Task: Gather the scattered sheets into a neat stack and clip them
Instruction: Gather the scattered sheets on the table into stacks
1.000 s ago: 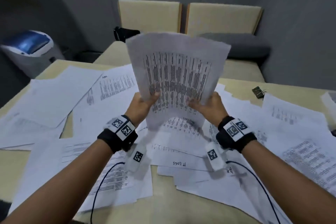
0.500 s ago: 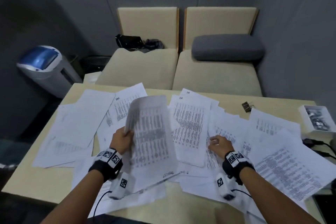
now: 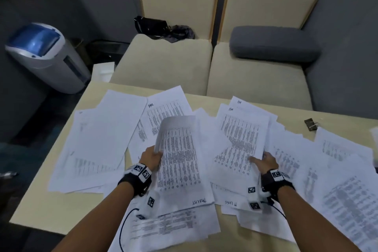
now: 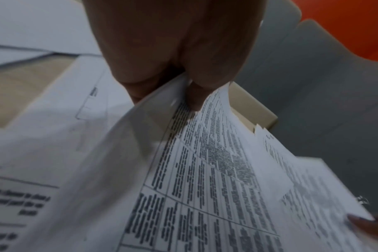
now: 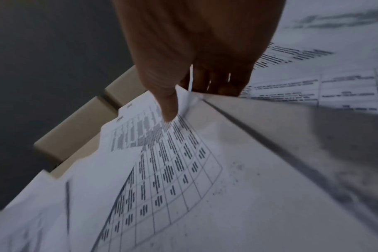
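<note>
Head view: both hands [image 3: 152, 157] [image 3: 266, 161] pinching sheets [image 3: 180, 161].

The head camera looks steeply down over the paper-strewn tabletop [image 3: 51, 206] toward the sofa [image 3: 163, 63], while both wrist cameras peer close along the fingers at those same sheets [image 3: 106, 139].

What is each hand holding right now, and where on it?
Left hand pinches the printed sheet at its left edge. Right hand pinches another printed sheet at its lower right corner.

Handwritten "HR" heads three sheets [image 3: 166, 108], "IT LOGS" [image 3: 230, 202] another, perhaps "TASKLIST" [image 3: 199, 201] a fifth.
</note>
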{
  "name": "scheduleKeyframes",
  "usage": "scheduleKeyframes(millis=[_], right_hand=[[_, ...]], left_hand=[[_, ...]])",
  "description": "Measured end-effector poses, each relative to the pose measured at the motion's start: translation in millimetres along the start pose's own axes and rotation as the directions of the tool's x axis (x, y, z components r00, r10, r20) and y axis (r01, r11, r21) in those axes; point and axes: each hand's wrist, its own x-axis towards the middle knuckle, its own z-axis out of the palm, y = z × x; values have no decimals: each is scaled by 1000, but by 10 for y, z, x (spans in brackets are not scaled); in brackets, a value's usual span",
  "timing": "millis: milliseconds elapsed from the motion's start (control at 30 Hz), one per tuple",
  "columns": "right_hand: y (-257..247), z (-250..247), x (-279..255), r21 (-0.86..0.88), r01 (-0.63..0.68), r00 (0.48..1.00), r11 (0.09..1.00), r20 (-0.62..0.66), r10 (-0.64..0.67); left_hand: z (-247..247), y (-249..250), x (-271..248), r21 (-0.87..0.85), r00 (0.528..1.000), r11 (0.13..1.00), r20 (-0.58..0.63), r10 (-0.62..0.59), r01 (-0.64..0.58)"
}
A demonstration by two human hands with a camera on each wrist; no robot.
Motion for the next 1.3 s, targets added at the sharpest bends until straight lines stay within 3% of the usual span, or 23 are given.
scheduleKeyframes(millis=[167, 267, 400, 533, 667, 800, 867, 933, 1033, 1100, 1200, 1300], right_hand=[[-147, 2, -292, -211, 166, 968, 963, -154, -200], [-151, -169, -510, -286, 206, 916, 936, -280, -287], [-8, -396, -719, -377, 250, 876, 892, -305, -375], [59, -559, -907, -340, 281, 805, 897, -425, -413], [-124, -750, -1080, -189, 328, 739, 925, -558, -376], [-396, -963, -1272, -59, 458, 699, 887, -593, -400], [-390, -976, -1269, 46, 487, 732, 872, -567, -378], [-269, -883, -1172, 148, 450, 802, 881, -502, -325], [-88, -644, -1060, 289, 307, 930, 907, -293, -221], [-32, -535, -1099, 359, 209, 977, 910, -117, -178], [-107, -429, -1197, 534, -23, 979, 845, 183, -89], [-192, -466, -1142, 604, -118, 956, 788, 283, -73]], left_hand=[[62, -16, 258, 133, 991, 991, 131, 15, -33], [67, -51, 323, 162, 984, 985, 175, 32, -60], [52, 30, 375, 197, 979, 975, 194, 67, -106], [79, 141, 416, 173, 966, 971, 223, 128, -168], [125, 226, 411, 98, 956, 976, 239, 169, -197], [203, 377, 294, 3, 936, 975, 279, 214, -224], [264, 455, 200, -29, 920, 969, 311, 240, -243], [338, 536, 92, -72, 907, 966, 335, 256, -247], [427, 747, -108, -205, 912, 958, 320, 257, -198], [484, 940, -290, -298, 912, 935, 299, 281, -191], [503, 1186, -525, -434, 901, 876, 264, 345, -209], [561, 1375, -743, -507, 908, 821, 160, 388, -261]])
